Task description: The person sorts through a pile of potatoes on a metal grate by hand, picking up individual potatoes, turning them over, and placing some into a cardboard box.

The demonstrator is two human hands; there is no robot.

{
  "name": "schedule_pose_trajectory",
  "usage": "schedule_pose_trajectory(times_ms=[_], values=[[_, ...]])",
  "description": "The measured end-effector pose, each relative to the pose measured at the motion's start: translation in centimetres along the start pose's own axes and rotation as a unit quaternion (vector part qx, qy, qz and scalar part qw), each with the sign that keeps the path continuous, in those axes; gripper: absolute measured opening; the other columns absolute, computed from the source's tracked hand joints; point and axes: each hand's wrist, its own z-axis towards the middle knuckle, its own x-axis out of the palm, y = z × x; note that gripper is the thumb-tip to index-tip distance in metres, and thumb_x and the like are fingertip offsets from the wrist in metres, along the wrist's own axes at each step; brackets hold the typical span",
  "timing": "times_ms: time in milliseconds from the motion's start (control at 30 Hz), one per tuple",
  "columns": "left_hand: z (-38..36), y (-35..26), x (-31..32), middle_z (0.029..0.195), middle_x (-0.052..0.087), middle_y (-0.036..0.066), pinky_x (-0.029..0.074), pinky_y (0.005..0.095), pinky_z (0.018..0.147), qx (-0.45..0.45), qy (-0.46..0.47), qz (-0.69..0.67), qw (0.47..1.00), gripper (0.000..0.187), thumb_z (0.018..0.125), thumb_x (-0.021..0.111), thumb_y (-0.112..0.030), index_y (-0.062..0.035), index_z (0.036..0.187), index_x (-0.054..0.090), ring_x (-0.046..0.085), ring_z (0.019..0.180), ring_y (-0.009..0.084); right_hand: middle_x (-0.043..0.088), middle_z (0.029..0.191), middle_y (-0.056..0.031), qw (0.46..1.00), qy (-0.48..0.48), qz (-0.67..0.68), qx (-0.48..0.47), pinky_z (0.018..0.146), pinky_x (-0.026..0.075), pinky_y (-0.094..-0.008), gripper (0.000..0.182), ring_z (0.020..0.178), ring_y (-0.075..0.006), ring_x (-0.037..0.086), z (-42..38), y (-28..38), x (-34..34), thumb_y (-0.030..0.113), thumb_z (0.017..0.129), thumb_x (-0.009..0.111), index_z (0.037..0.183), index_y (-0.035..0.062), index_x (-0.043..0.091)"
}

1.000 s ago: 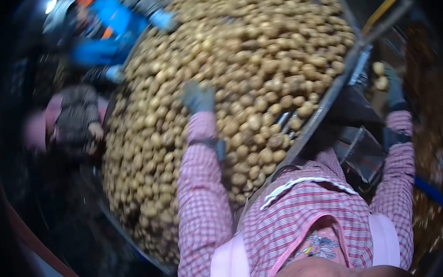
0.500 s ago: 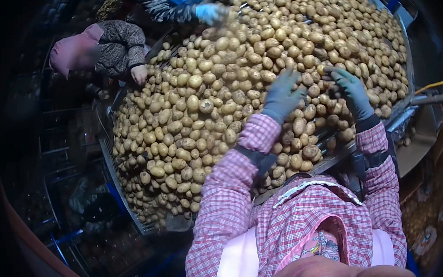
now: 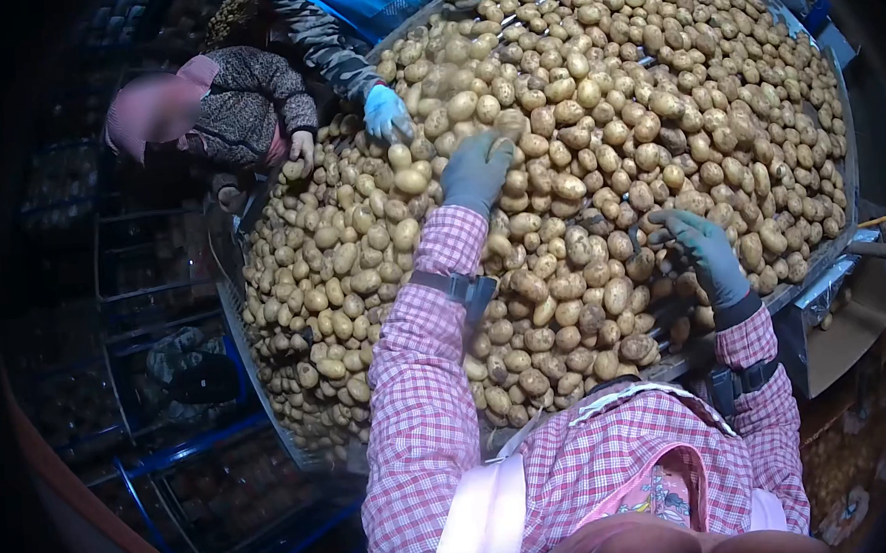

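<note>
A broad heap of potatoes (image 3: 561, 240) lies under both my hands. My left hand (image 3: 477, 170), in a grey-green glove, reaches over the middle of the heap with its fingers apart. Right at its fingertips is a blurred potato (image 3: 508, 124). On the heap's near right side, my right hand (image 3: 704, 251), gloved the same way, has its fingers bent and apart over the potatoes. The space beneath those fingers is dark and partly hidden. Dark gaps between rollers (image 3: 674, 319) show among the potatoes beside this hand.
A co-worker's blue-gloved hand (image 3: 386, 113) is close to my left hand, across the heap. Another person in a pink cap (image 3: 154, 111) works at the far left edge. A cardboard box (image 3: 847, 330) stands at the right, beside the table's metal edge (image 3: 827, 251).
My left hand has moved left and slightly farther across the heap. My right hand sits lower in view. The co-worker's blue-gloved hand has come down and left, and the view has shifted.
</note>
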Motion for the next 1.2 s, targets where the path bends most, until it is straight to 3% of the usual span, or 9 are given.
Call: schedule_pose_trajectory(times_ms=[267,433,500,567,700,833,933,1100,1200], values=[[12.2,5.3,5.2,0.122,0.069,0.021,0.054,0.0465,0.097,-0.002,-0.116,0.152,0.982,0.044,0.088,0.069,-0.039,-0.009,0.119,0.071,0.067,0.111,0.0356,0.073,0.099,-0.005,0.999,0.016,0.034,0.031,0.056,0.052,-0.0209,0.04,0.065,-0.0113,0.066,2.4,-0.3,1.6,0.033,0.105,0.057,0.129,0.0012,0.065],[7.1,0.5,2.2,0.117,0.07,0.024,0.056,0.0461,0.091,-0.045,-0.059,-0.196,0.978,0.051,0.082,0.074,-0.037,-0.0052,0.122,0.068,0.07,0.106,0.0373,0.071,0.113,-0.0062,0.998,0.014,0.066,0.016,0.062,0.056,-0.0241,0.053,0.074,-0.0141,0.069,4.8,-1.1,4.2,0.041,0.104,0.058,0.143,0.0041,0.054],[1.6,-2.8,3.0,0.116,0.072,0.017,0.057,0.0395,0.093,0.034,0.022,-0.361,0.932,0.05,0.087,0.078,-0.03,-0.0046,0.129,0.066,0.07,0.1,0.028,0.07,0.117,-0.007,0.991,-0.021,0.125,0.035,0.063,0.058,-0.0267,0.058,0.078,-0.0169,0.071,5.2,-0.4,6.6,0.046,0.104,0.057,0.145,0.0056,0.05],[-3.8,-4.5,4.4,0.118,0.072,0.015,0.057,0.0392,0.095,0.179,0.076,-0.253,0.948,0.046,0.093,0.075,-0.029,-0.004,0.131,0.066,0.07,0.1,0.0252,0.07,0.116,-0.0078,0.978,0.013,0.205,0.033,0.063,0.058,-0.0273,0.057,0.082,-0.0176,0.071,5.8,-0.4,7.9,0.048,0.104,0.057,0.142,0.0056,0.052],[-4.7,1.0,-0.8,0.109,0.071,0.014,0.056,0.0382,0.091,-0.003,0.0,-0.277,0.961,0.038,0.096,0.071,-0.028,-0.0025,0.125,0.068,0.068,0.1,0.0255,0.07,0.092,-0.0106,0.965,0.086,0.238,0.065,0.056,0.051,-0.0241,0.051,0.071,-0.0184,0.066,6.8,-4.7,4.4,0.05,0.105,0.051,0.121,0.004,0.064],[-0.6,13.8,-4.3,0.149,0.051,0.021,0.049,0.0427,0.109,-0.106,-0.161,-0.008,0.981,0.059,0.098,0.066,-0.036,-0.0064,0.146,0.052,0.057,0.13,0.0355,0.07,0.093,-0.0119,0.973,0.109,0.203,0.025,0.056,0.053,-0.03,0.04,0.07,-0.0211,0.067,4.2,-5.1,3.5,0.035,0.096,0.062,0.116,0.0005,0.064],[1.1,15.8,-1.4,0.156,0.043,0.022,0.042,0.0447,0.115,-0.114,-0.11,0.119,0.98,0.063,0.098,0.065,-0.037,-0.0076,0.151,0.048,0.048,0.139,0.0361,0.07,0.1,-0.0124,0.978,0.114,0.172,0.009,0.069,0.059,-0.0337,0.042,0.084,-0.0222,0.071,3.4,-5.1,3.6,0.03,0.093,0.064,0.122,-0.0016,0.063],[-4.5,6.9,-3.2,0.138,0.059,0.019,0.047,0.0403,0.109,-0.097,0.068,-0.156,0.981,0.051,0.097,0.066,-0.035,-0.0047,0.138,0.06,0.058,0.127,0.0336,0.068,0.107,-0.0115,0.977,0.135,0.165,-0.001,0.077,0.059,-0.0379,0.044,0.092,-0.0235,0.07,3.0,-3.9,6.0,0.036,0.098,0.064,0.124,0.0001,0.062],[-9.2,6.9,0.0,0.131,0.064,0.017,0.052,0.0378,0.101,0.176,-0.031,-0.017,0.984,0.043,0.097,0.067,-0.027,-0.0032,0.132,0.064,0.064,0.118,0.0285,0.068,0.095,-0.012,0.967,0.138,0.212,0.036,0.075,0.059,-0.0391,0.041,0.084,-0.0241,0.07,3.7,-4.5,6.0,0.037,0.101,0.06,0.114,-0.0026,0.064]])
